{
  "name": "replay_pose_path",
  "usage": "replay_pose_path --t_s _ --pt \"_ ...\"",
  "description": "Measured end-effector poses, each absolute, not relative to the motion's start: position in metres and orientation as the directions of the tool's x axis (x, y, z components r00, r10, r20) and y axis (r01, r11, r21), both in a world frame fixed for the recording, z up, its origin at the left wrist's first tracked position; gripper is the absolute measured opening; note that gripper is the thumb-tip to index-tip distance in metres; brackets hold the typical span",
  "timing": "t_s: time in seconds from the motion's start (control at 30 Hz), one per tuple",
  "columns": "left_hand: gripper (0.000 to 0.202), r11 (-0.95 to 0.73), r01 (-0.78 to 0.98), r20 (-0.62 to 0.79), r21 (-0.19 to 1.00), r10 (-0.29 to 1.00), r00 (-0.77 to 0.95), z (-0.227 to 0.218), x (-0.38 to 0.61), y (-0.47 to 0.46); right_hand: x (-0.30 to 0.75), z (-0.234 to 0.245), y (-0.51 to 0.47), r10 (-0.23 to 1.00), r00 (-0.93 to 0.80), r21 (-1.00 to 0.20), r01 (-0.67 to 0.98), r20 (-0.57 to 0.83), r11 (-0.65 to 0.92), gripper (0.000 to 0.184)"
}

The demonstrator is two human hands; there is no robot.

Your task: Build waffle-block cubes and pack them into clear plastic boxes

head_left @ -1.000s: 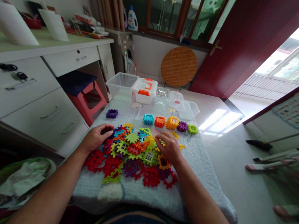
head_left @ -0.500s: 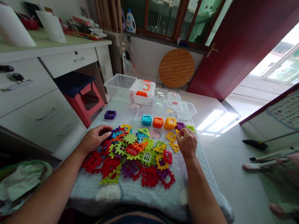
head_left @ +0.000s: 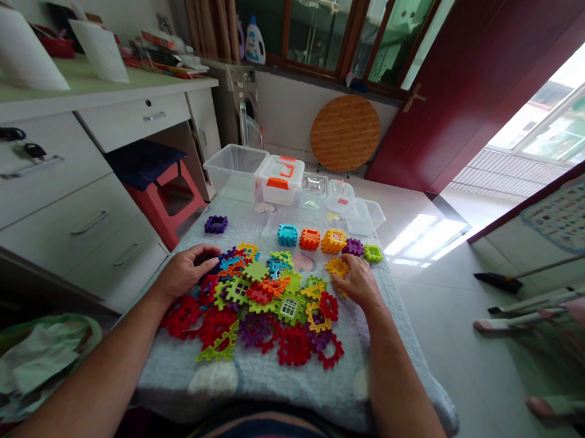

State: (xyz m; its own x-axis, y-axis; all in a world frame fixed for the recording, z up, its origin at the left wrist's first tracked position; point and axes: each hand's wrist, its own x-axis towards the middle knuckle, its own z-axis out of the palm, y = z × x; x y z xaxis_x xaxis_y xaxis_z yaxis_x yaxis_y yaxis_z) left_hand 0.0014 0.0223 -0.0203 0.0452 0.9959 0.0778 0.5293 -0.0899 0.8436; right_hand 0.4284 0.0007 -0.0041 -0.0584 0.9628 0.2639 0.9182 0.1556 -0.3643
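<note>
A heap of flat, toothed plastic tiles (head_left: 261,303) in red, green, purple, yellow and blue lies on a pale blue blanket (head_left: 261,380). My left hand (head_left: 186,271) rests on the heap's left edge, its fingers curled over purple and blue tiles. My right hand (head_left: 361,284) sits at the heap's right edge, its fingertips closed on a yellow tile (head_left: 337,267). Behind the heap stands a row of assembled cubes: blue (head_left: 287,234), orange (head_left: 310,239), yellow (head_left: 333,241), purple (head_left: 353,247) and green (head_left: 373,253). Another purple cube (head_left: 216,224) stands apart at the left.
Clear plastic boxes (head_left: 235,165) and a white-lidded box with an orange handle (head_left: 280,176) stand at the blanket's far edge. White drawers (head_left: 87,218) and a red stool (head_left: 167,193) are to the left. Tiled floor (head_left: 466,311) lies to the right, with another person's foot (head_left: 554,407).
My right hand went from the heap's middle out to the right near the cubes, then came down onto the yellow tiles. My left hand stayed put.
</note>
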Motion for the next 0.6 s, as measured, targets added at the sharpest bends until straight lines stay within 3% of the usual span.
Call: replay_pose_path --t_s 0.6 --pt "0.045 -0.082 0.517 0.079 0.852 0.997 0.027 -0.018 0.003 0.022 0.415 -0.008 0.005 0.962 0.022 -0.337 0.938 0.273 0.075 0.050"
